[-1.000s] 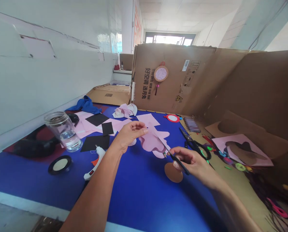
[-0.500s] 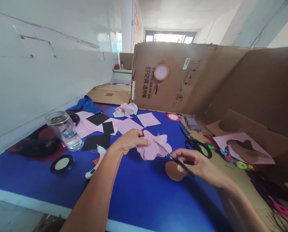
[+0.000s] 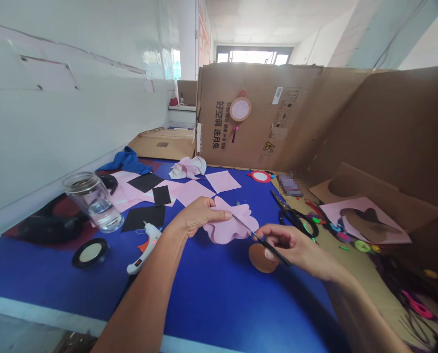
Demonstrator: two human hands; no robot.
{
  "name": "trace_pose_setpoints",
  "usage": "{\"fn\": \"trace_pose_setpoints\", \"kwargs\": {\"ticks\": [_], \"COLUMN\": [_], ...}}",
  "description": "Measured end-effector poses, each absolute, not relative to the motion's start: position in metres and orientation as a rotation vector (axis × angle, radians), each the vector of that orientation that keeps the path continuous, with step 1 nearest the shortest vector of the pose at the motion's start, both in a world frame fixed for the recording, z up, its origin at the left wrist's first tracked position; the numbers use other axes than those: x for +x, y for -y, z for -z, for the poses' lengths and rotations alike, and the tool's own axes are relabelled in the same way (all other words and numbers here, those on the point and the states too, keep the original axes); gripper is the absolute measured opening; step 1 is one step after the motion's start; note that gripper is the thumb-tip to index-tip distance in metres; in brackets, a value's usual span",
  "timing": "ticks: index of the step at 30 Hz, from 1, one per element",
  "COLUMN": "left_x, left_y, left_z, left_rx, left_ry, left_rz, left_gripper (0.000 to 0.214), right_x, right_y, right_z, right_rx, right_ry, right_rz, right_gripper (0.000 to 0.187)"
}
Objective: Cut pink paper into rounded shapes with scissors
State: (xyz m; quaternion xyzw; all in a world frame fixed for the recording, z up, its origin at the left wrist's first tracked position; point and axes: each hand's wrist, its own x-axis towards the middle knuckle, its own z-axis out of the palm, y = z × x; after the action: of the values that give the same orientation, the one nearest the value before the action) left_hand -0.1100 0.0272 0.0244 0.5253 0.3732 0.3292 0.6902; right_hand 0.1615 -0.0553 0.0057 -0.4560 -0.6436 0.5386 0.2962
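My left hand (image 3: 206, 214) pinches a layered, wavy-edged pink felt flower (image 3: 228, 225) between thumb and fingers, above the blue table. My right hand (image 3: 283, 241) is closed around slim dark tweezers (image 3: 276, 252). Their thin tip lies across the pink felt, near my left thumb; whether it grips the layers I cannot tell. A round brown disc (image 3: 261, 260) shows below my right hand, partly hidden by its fingers. Left of my left forearm lies a white and orange glue gun (image 3: 145, 250) with a small red light on.
A glass jar with water (image 3: 103, 211) stands at left, beside a round black-rimmed piece (image 3: 90, 253). Black squares (image 3: 145, 218) and pink sheets (image 3: 195, 192) lie behind my hands. Black scissors (image 3: 296, 218) rest at right. Cardboard walls (image 3: 263, 117) enclose the back and right.
The camera view has shifted slightly. The pink flower has tilted a little, while both hands keep nearly the same hold and the tweezers stay at the felt.
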Motion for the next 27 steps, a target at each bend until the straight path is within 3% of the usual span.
{"fn": "trace_pose_setpoints", "kwargs": {"ticks": [6,27], "left_x": [-0.1058,-0.1052], "left_y": [-0.0272,-0.0288], "left_z": [-0.0219,-0.0192], "left_rx": [1.145,1.144], "left_ry": [-0.859,-0.818], "left_rz": [-0.771,-0.755], "left_gripper": [0.020,0.035], "right_x": [0.1602,0.1616], "right_y": [0.0556,0.0556], "right_z": [-0.0081,-0.0069], "right_rx": [-1.217,-1.182], "right_ry": [1.705,1.706], "right_rz": [-1.416,-1.472], "right_gripper": [0.041,0.051]}}
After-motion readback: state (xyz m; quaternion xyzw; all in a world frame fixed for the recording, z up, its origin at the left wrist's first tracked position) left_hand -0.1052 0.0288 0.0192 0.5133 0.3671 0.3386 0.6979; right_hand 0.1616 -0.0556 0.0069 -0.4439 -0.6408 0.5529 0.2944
